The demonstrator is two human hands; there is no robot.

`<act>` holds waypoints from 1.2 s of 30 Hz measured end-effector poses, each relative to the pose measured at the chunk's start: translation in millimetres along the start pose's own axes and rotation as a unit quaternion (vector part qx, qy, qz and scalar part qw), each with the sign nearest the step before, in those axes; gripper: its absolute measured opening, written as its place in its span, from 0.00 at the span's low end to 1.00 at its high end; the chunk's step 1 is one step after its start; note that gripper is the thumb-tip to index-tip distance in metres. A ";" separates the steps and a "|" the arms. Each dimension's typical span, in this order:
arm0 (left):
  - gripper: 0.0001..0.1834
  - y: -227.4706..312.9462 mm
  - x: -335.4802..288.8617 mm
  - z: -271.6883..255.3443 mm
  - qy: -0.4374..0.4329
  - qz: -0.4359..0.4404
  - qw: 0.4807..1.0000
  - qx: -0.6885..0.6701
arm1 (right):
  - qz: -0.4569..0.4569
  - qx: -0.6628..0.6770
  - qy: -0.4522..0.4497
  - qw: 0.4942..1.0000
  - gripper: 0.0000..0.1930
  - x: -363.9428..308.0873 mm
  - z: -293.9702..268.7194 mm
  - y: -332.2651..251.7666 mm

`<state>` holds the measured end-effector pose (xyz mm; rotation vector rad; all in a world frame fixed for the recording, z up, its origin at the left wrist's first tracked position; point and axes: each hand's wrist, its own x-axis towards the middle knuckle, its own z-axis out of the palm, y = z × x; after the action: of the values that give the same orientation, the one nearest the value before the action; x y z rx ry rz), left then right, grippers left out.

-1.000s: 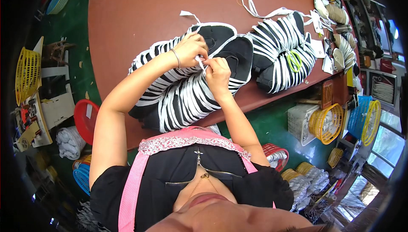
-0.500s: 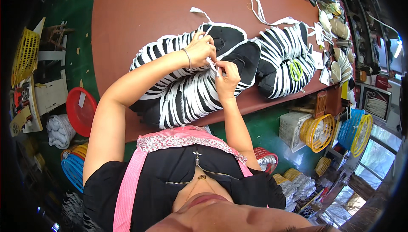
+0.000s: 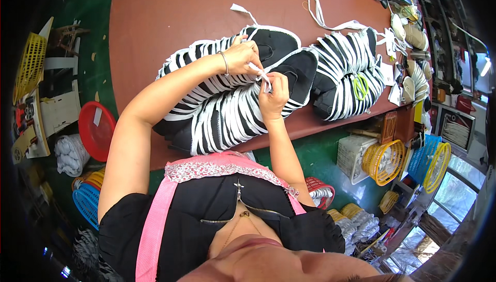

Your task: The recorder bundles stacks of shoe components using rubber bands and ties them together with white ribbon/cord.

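Note:
Two long stacks of nested black fabric pieces with white edging lie side by side on the table, a far stack [image 3: 275, 36] and a near stack [image 3: 227, 122]; they look like shoe uppers. Over them my left hand [image 3: 242, 59] pinches a white fabric strip [image 3: 261, 74]. Close beside it, my right hand [image 3: 274, 96] is closed on the same strip, at the right part of the near stack. The strip runs between my fingertips and looks looped or crossed there; the fingers partly hide it.
Another stack of black and white pieces [image 3: 345, 75], with a green band [image 3: 360, 87], lies to the right on the reddish-brown table [image 3: 175, 8]. A loose white strap [image 3: 316, 8] trails behind it. Spools and cords crowd the right edge. A red basin [image 3: 98, 132] and baskets stand around.
My hands stay close together over the stacks, and more of the white strip now shows between them. My right hand has shifted slightly left. The stacks lie much as before.

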<state>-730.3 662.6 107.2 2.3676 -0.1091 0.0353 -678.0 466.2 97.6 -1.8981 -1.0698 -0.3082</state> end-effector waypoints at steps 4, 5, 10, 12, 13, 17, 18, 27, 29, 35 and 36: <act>0.10 -3.6 1.2 0.2 -0.005 0.020 1.000 -0.007 | 0.036 0.049 -0.031 0.998 0.10 0.4 -3.0 2.6; 0.10 -3.5 0.8 -0.9 -0.022 0.025 0.999 -0.001 | 0.036 0.066 -0.047 0.996 0.12 0.7 -4.3 4.6; 0.07 3.0 4.6 3.2 0.050 0.085 0.994 0.056 | 0.052 0.091 -0.083 0.991 0.14 6.1 -16.5 -1.1; 0.06 9.0 2.2 4.6 0.063 0.083 0.993 0.053 | 0.081 0.090 -0.093 0.988 0.13 2.3 -16.9 3.1; 0.05 10.1 1.0 5.0 0.047 0.082 0.994 0.062 | 0.082 0.090 -0.093 0.988 0.13 1.4 -16.3 5.0; 0.06 10.2 -4.7 3.5 0.009 0.055 0.998 0.039 | -0.027 0.017 -0.086 0.996 0.11 2.1 -8.2 3.5; 0.07 9.8 -6.1 2.9 -0.007 0.037 0.999 0.010 | -0.062 -0.001 -0.077 0.995 0.11 2.3 -6.1 2.0; 0.06 -0.6 -9.9 4.1 0.040 0.024 0.999 -0.019 | -0.047 0.019 -0.025 0.998 0.12 -0.7 0.3 11.4; 0.06 -0.4 -9.0 4.5 0.053 0.045 0.998 0.001 | -0.037 0.021 -0.036 0.998 0.12 -2.0 -2.5 11.1; 0.08 7.2 9.7 13.4 0.077 0.095 0.964 0.238 | -0.106 -0.002 -0.119 0.987 0.09 -31.9 -18.3 7.9; 0.09 6.9 13.2 24.1 0.083 0.090 0.955 0.269 | -0.105 -0.004 -0.130 0.986 0.06 -44.0 -15.7 -0.9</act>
<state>-717.9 640.0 95.4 2.8767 -0.2624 0.3962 -701.7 429.4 81.2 -1.8698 -1.4503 -0.1844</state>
